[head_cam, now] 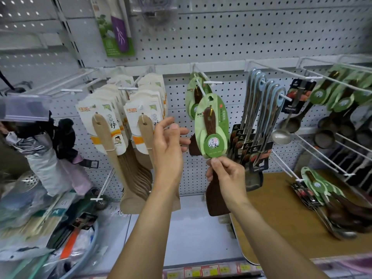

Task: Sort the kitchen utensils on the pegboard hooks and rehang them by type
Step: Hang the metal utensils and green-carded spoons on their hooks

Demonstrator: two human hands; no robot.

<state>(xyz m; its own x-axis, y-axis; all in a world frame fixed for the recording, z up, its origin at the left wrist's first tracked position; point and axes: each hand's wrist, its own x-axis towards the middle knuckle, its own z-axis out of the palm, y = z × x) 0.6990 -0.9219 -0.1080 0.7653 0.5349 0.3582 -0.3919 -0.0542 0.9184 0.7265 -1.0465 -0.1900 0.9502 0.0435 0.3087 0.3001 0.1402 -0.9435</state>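
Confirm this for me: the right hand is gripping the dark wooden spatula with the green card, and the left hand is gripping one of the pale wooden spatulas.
Not quite. In the head view the right hand does grip the dark wooden spatula with the green card. The left hand, however, grips nothing: it is raised with relaxed fingers in front of the pale wooden spatulas.

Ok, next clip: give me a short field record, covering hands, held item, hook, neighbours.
right hand: grips the dark wooden spatula just below its green card
left hand: raised beside the card, fingers relaxed, holding nothing
hook: white peg; whether the card's hole is on it is unclear
left neighbours: pale wooden spatulas on white cards
right neighbours: metal utensils with blue loops
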